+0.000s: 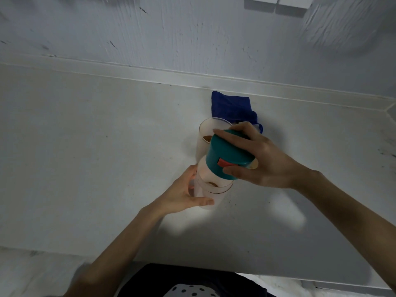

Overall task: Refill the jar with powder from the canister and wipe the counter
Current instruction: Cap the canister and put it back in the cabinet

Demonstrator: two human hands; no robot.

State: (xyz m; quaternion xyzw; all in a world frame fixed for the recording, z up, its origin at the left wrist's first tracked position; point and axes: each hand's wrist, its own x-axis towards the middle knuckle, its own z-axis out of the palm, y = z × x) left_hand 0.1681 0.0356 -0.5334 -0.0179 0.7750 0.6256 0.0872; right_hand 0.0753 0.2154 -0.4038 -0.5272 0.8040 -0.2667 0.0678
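While the left hand (186, 192) curls round the lower body of a frosted, translucent canister (211, 189) standing on the pale counter (85, 146), the right hand (255, 155) grips the canister's teal lid (228, 154) from above, fingers spread over its top and thumb pressed against its near rim beside a small red tab (223, 162). The lid sits tilted on the canister, and a patch of brown powder (213, 184) shows through the wall just below it. Just beyond the canister, touching or nearly touching it, stands an open frosted jar (209, 131) with a little brown powder at its bottom. Farther from the canister, behind the jar and partly hidden by the right hand's fingers, a crumpled dark blue cloth (232, 107) lies near the counter's back edge, under the white wall (192, 35).
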